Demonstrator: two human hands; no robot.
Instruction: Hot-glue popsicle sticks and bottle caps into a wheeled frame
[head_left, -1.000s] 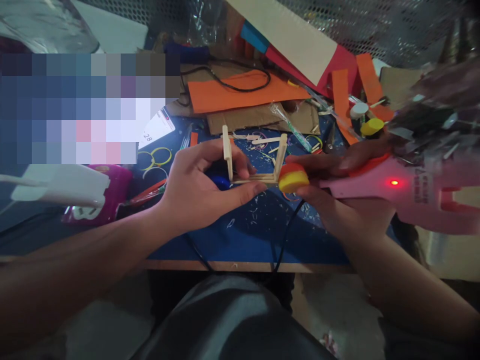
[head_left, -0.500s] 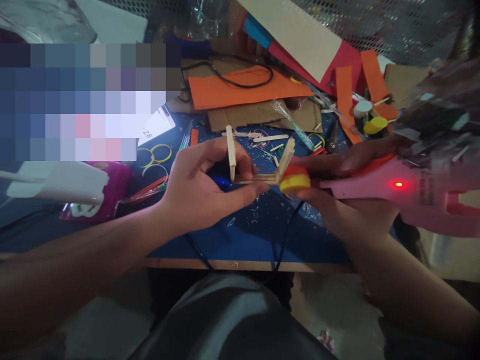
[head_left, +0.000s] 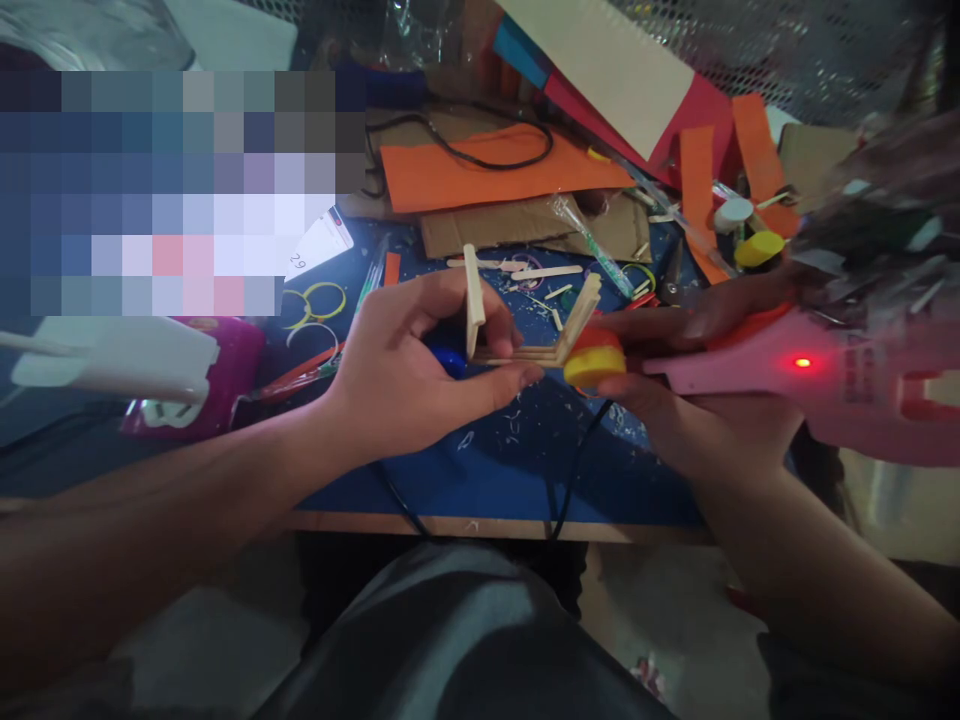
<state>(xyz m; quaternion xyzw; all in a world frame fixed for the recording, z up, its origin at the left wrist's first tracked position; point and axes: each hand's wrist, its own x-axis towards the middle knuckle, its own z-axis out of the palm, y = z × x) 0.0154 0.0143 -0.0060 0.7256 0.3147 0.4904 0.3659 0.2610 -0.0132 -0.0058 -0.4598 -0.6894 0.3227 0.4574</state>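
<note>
My left hand (head_left: pixel 427 360) pinches a small U-shaped frame of craft sticks (head_left: pixel 525 355) between thumb and fingers, with two side pieces standing up from its base. A blue round cap (head_left: pixel 448 361) shows at the frame's left end, partly behind my hand. At the right end, against the frame, is a yellow and red bottle cap (head_left: pixel 595 366), between the fingertips of my right hand (head_left: pixel 712 425). That same hand is wrapped round the handle of a pink hot glue gun (head_left: pixel 832 395) with a glowing red light. The gun's nozzle cannot be made out.
A magenta power strip (head_left: pixel 232 370) with a white plug (head_left: pixel 120 365) sits left. Orange sheets (head_left: pixel 495 170), cardboard (head_left: pixel 510 228), loose sticks (head_left: pixel 551 273) and scraps litter the blue table (head_left: pixel 480 490). A black cord (head_left: pixel 577 465) hangs over the front edge.
Both hands keep their grips, and the frame and cap stay together. The whole view has shifted slightly, with things appearing a little further right.
</note>
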